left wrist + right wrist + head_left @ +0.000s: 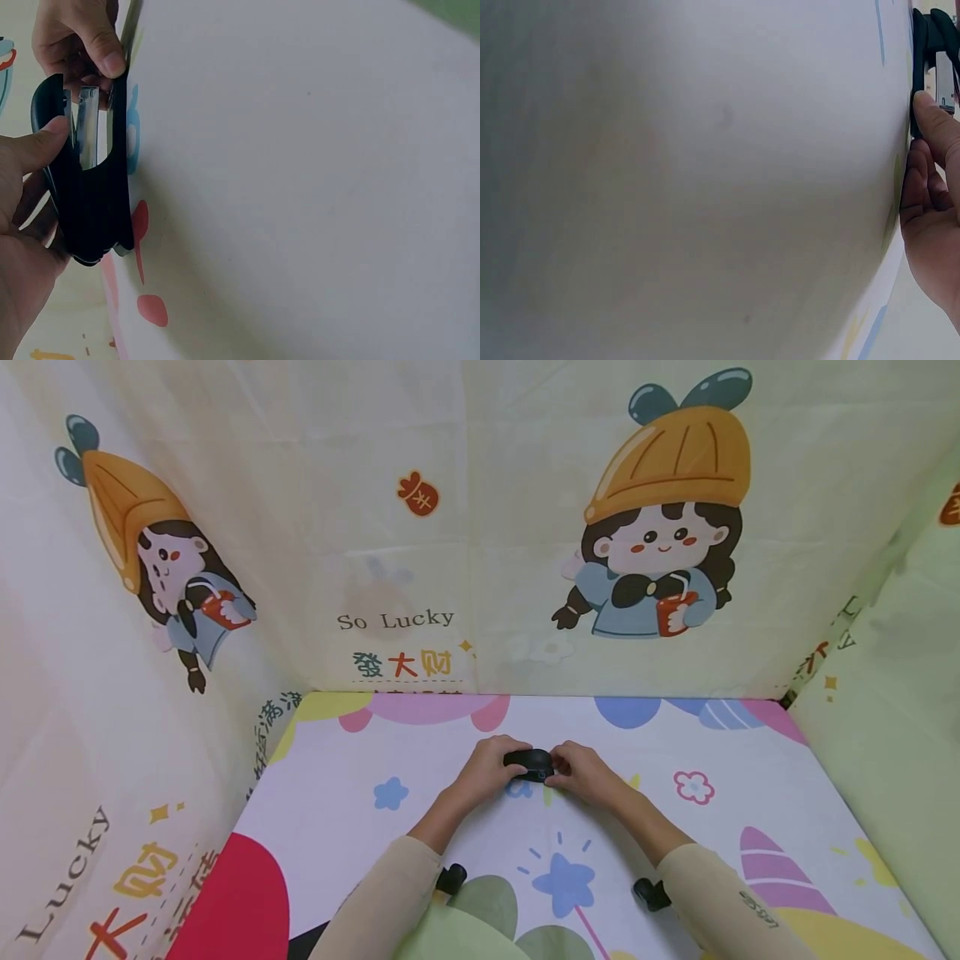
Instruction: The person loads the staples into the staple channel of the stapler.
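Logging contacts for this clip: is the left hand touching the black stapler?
Touching. The left wrist view shows the left hand wrapped round the black stapler, thumb pressed on its edge.

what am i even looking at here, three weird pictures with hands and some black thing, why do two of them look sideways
A person is working with two bare hands, no machine. The wide picture comes from a camera on their head, looking down at a colourful cartoon mat ringed by printed cloth walls. The other two come from cameras strapped to each wrist, so they look tilted and very close. The left hand and right hand together hold a black stapler with a metal inside, resting on the mat. The left thumb presses its top.
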Demonstrator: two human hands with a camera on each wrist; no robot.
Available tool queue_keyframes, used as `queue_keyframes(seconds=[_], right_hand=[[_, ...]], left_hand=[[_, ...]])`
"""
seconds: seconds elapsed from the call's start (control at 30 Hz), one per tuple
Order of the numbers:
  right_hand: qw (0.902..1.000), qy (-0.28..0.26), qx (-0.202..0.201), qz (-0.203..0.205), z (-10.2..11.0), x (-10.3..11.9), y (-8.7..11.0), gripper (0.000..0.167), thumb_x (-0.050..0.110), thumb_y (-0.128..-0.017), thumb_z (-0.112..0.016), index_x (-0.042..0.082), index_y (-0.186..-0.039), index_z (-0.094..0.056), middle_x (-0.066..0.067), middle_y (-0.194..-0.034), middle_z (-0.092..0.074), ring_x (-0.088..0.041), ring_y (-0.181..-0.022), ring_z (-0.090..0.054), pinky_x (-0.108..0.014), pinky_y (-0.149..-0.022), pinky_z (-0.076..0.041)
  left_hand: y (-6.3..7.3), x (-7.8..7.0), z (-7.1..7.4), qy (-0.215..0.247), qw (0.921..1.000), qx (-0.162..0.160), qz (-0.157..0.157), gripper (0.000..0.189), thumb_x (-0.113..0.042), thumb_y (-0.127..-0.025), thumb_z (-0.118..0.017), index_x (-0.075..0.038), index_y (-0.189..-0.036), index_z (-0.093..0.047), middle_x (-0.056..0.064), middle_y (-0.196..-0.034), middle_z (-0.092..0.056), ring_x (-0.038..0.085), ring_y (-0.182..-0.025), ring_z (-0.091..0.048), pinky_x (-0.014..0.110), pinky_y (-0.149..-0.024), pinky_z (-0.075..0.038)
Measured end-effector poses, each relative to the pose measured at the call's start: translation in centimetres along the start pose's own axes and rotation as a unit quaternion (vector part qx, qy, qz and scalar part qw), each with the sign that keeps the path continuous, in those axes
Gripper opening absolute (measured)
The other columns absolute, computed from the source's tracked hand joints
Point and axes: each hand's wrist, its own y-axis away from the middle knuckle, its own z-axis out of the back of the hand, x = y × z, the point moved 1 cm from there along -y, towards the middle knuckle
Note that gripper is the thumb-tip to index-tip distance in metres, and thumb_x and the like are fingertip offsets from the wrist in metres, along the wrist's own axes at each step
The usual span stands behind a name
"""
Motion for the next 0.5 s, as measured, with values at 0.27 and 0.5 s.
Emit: queue_keyframes(seconds=[0.27,0.5], right_hand=[[1.0000,-0.002,-0.001,-0.006,-0.20,-0.33,-0.09,0.028,0.019,-0.087,-0.085,0.006,-0.108,-0.072,-0.001,-0.093,-0.063,-0.012,-0.084,-0.058,-0.029,-0.077,-0.052],[1.0000,-0.006,-0.002,-0.004,-0.22,-0.34,-0.08,0.027,0.019,-0.087,-0.084,0.006,-0.108,-0.072,-0.001,-0.093,-0.063,-0.012,-0.083,-0.057,-0.027,-0.075,-0.052]], left_hand=[[0.05,0.10,-0.01,0.008,0.9998,0.011,0.012,0.033,-0.013,-0.094,-0.076,-0.008,-0.127,-0.073,0.007,-0.125,-0.074,0.022,-0.122,-0.066,0.042,-0.109,-0.052],[0.20,0.05,0.22,0.025,0.9996,0.002,0.016,0.027,-0.017,-0.095,-0.076,-0.013,-0.121,-0.076,0.003,-0.122,-0.075,0.019,-0.119,-0.067,0.040,-0.107,-0.053]])
